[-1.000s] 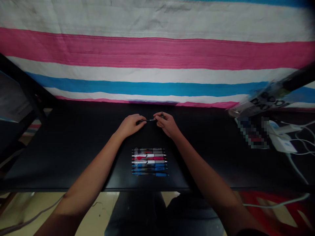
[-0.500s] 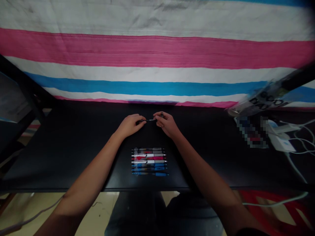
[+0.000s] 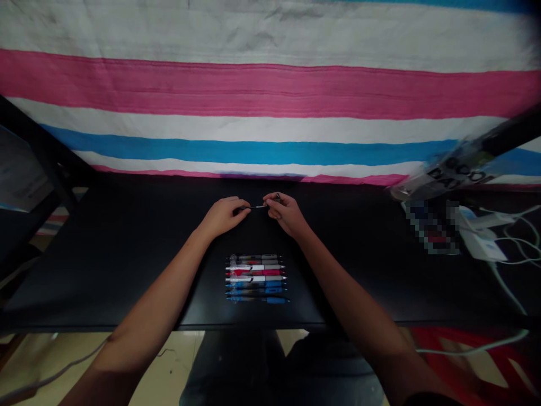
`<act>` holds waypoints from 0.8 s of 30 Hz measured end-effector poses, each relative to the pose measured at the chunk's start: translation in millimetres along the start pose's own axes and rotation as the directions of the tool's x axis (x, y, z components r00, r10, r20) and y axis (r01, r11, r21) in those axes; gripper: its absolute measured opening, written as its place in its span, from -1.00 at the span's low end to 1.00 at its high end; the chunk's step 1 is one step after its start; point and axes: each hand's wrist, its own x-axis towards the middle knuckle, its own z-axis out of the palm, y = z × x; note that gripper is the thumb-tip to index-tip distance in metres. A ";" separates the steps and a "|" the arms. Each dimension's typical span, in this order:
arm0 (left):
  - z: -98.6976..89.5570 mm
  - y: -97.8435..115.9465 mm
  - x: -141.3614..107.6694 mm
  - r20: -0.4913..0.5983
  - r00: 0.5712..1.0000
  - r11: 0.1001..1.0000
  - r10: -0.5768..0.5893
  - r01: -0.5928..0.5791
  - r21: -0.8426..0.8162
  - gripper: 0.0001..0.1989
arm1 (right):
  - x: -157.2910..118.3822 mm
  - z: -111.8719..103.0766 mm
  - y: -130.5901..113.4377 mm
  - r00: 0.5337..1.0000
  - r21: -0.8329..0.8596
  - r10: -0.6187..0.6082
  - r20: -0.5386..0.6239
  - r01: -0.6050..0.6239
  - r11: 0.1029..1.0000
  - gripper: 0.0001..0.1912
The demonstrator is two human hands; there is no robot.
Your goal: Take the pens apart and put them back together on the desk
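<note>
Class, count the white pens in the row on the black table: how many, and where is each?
2. One white pen lies just beyond the red pen; the other white pen lies just on its near side. Neither is hidden, though the hands partly cover what they hold.

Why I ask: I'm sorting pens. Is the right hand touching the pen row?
No, black table shows between the right hand and the pen row.

Indoor desk workspace, black table point(image 3: 359, 225), striped sheet point(image 3: 270, 90), power strip point(image 3: 484, 242), tiled floor point(image 3: 167, 383)
</note>
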 end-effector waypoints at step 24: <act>-0.3 0.1 -0.1 0.009 1.000 1.000 -0.017 0.017 -0.011 -0.75 | 0.3 3.3 -4.1 1.000 0.002 -0.016 -0.023 0.016 1.000 -0.78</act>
